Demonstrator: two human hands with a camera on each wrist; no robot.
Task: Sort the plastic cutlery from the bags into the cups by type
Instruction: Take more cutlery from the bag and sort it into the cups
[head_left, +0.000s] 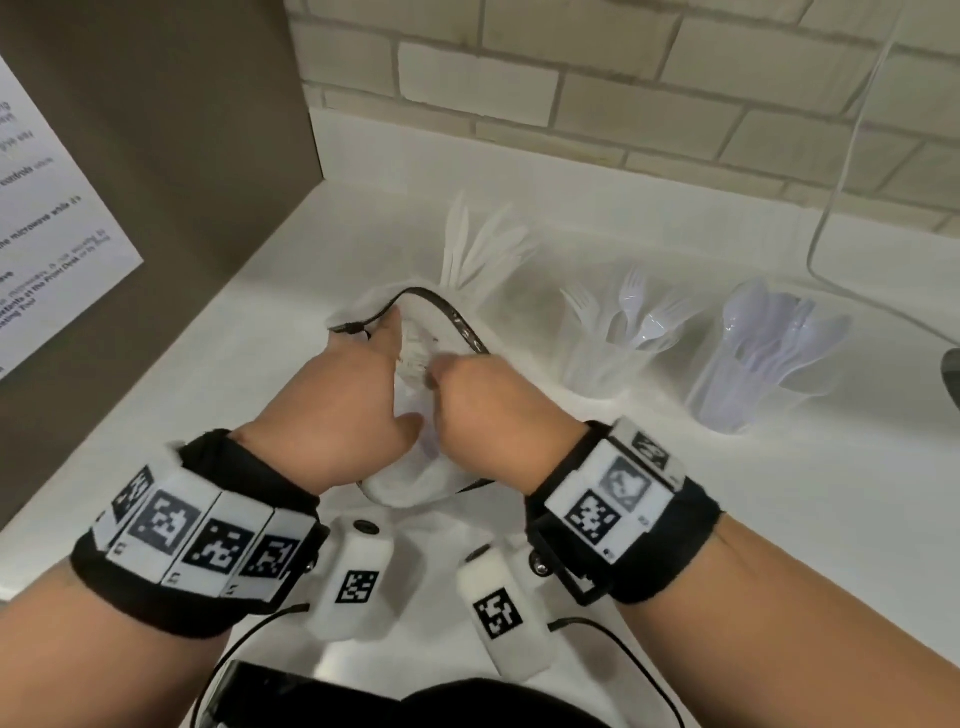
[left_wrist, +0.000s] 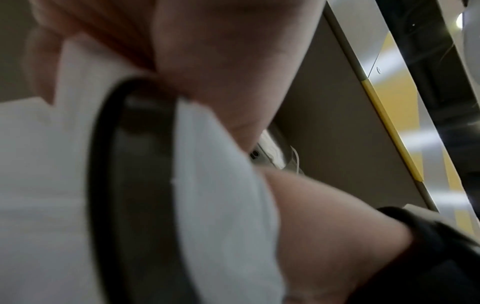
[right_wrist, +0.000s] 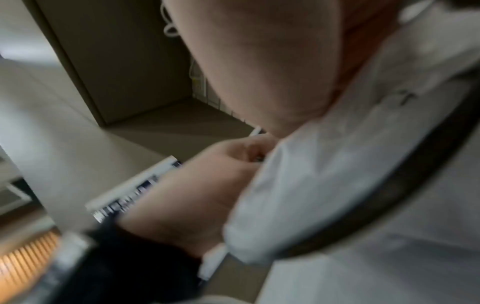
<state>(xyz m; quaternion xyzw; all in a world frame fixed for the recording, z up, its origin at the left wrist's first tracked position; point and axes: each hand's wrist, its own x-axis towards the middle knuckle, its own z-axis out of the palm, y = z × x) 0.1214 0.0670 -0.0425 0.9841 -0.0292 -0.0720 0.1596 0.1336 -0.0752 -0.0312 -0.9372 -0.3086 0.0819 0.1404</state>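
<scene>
Both hands grip one crinkly clear bag on the white counter.
My left hand (head_left: 337, 410) and right hand (head_left: 488, 410) curl round the soft bag (head_left: 410, 478) with its dark strip; beyond stand clear cups of knives (head_left: 483, 249), forks (head_left: 618, 332), spoons (head_left: 769, 353).

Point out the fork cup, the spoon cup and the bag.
fork cup (head_left: 597, 364), head view, clear side wall
spoon cup (head_left: 727, 395), head view, clear side wall
bag (head_left: 415, 483), head view, white lower end

Bare counter (head_left: 675, 519) right of hands, brown panel (head_left: 156, 208) close left, cups (head_left: 613, 353) behind
</scene>
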